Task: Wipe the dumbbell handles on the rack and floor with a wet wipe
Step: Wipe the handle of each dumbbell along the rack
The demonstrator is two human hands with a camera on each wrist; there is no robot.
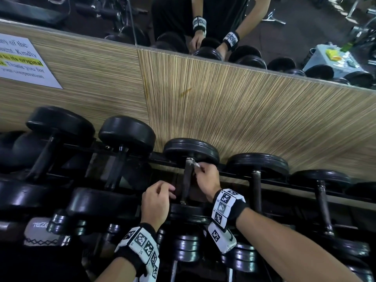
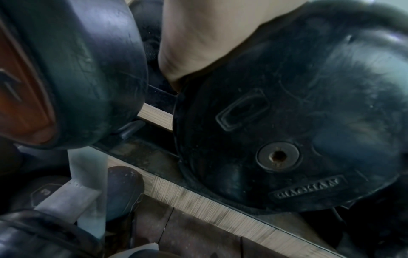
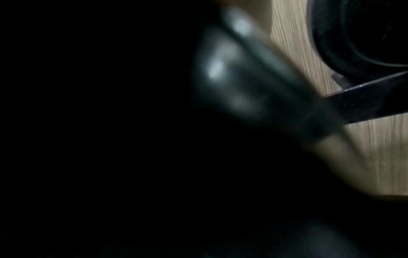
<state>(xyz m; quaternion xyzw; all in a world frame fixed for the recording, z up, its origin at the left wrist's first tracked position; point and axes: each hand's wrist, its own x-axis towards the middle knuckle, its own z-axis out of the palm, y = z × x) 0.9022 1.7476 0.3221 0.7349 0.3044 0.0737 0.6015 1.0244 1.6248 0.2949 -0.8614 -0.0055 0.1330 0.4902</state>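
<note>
A black dumbbell lies on the rack in the head view, its far head against the wall and its near head toward me. My right hand pinches a white wet wipe against the top of its dark metal handle. My left hand sits just left of the handle above the near head, fingers loosely curled, holding nothing I can see. In the left wrist view the left hand rests by the rim of that head. The right wrist view is mostly dark and blurred.
More black dumbbells stand close on the left and on the right. A lower tier holds smaller shiny dumbbells. Behind the rack are a wood-pattern wall, a mirror and a notice.
</note>
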